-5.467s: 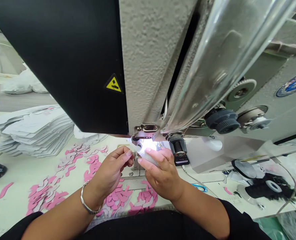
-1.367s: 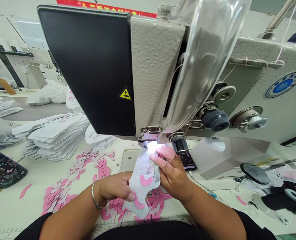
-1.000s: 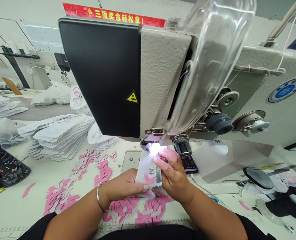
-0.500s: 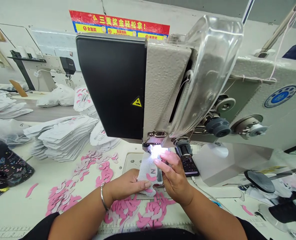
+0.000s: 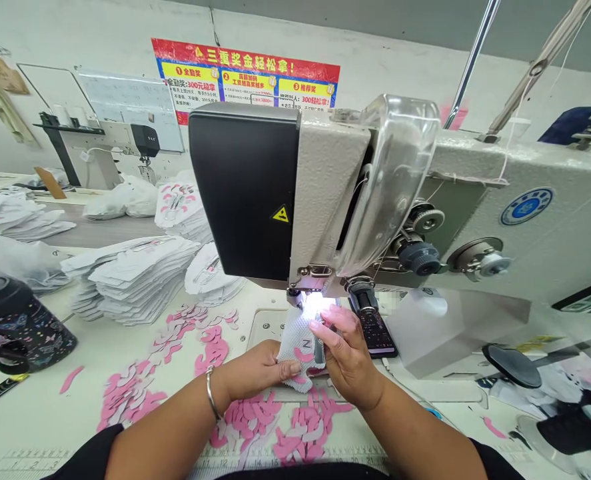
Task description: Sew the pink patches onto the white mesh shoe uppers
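A white mesh shoe upper piece (image 5: 294, 339), printed with a letter N and bearing pink curved patches, lies under the lit needle area of a sewing machine (image 5: 320, 193). My left hand (image 5: 260, 365) pinches its lower left edge, thumb on top and the other fingers hidden beneath. On the opposite side, my right hand (image 5: 346, 353) has bent fingertips on the piece close to the needle, gripping its right edge. The bright lamp washes out the needle and presser foot. Loose pink curved patches (image 5: 302, 427) lie in heaps just below my hands.
Stacked white pieces (image 5: 140, 277) stand at the left, with a dark patterned bottle (image 5: 22, 327) beside them. A phone (image 5: 379, 333) lies behind my right hand. Along the front edge runs a ruler strip (image 5: 30, 463). A black thread cone (image 5: 570, 427) sits at the right.
The head view has shifted, showing more of the wall poster and the machine lower in the picture. Both hands keep their places on the shoe upper piece, which has hardly moved.
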Demonstrator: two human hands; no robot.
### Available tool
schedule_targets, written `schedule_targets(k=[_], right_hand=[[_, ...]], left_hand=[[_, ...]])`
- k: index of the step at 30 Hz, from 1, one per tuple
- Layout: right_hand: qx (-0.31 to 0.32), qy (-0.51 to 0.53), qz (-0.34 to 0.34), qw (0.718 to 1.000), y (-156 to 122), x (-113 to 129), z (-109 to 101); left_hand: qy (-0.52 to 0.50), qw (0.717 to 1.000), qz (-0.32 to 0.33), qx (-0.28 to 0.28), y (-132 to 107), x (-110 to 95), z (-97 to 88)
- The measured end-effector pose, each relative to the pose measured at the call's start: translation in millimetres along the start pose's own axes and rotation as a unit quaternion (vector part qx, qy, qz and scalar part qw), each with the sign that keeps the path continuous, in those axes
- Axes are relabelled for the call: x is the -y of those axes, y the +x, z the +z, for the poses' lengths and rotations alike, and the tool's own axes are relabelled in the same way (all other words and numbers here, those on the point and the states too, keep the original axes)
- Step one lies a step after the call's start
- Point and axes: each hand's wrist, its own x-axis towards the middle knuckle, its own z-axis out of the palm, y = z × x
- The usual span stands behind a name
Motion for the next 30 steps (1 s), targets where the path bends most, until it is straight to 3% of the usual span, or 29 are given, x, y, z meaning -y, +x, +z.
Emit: schedule_targets(k=[10,18,22,26,28,30], right_hand=[[-0.009,-0.012,-0.008,1.000,2,-1,1],[-0.032,-0.023,-0.001,0.999,6,4,2],[0.004,-0.030,0.025,0.999,2,10,-3],[0.057,-0.040,0.061,0.996,1,24,-21],[0.072,-0.022,0.077,0.994,2,35,-34],[0.089,0.018,0.087,0.992,8,48,-50]], left_hand=[[0.044,0.999,0.019,0.001,0,-2,-2.8],[0.107,0.993,-0.055,-0.001,-1,-9,-4.7],[0.181,0.977,-0.110,-0.029,-19,-32,-12.4],[0.278,0.942,-0.136,-0.130,-62,-70,-13.2],[0.339,0.915,-0.098,-0.196,-88,-95,-6.0],[0.343,0.901,-0.016,-0.266,-113,-124,6.2]])
